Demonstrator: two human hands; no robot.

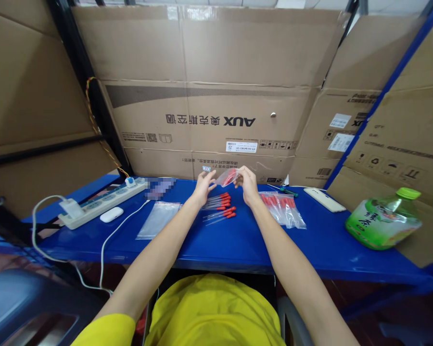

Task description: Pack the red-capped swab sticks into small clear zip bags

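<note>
A: What writing can you make out, going left to right?

B: On the middle cardboard panel [209, 53], "AUX" beside large Chinese characters, all printed upside down. Below that sits a white label [241, 147] with small print I can't read. The right-hand cardboard panel [393, 144] carries handling symbols. Farthest right, the green bottle [384, 221] has dark Chinese characters on its label.

A: And the hands, again from the left?

B: The left hand [204, 187] is partly open, its fingers parted and the tips right at the edge of a clear plastic bag [228, 178]; I can't tell whether they grip it. The right hand [248, 185] pinches that bag's other side. Something red shows inside.

A: So where is the bag?

B: Raised between both hands, above the blue counter [245, 250]. Flat clear bags [159, 220] lie to its left, loose red-ended sticks [225, 207] just below, and filled bags [283, 206] with red contents to its right.
</note>
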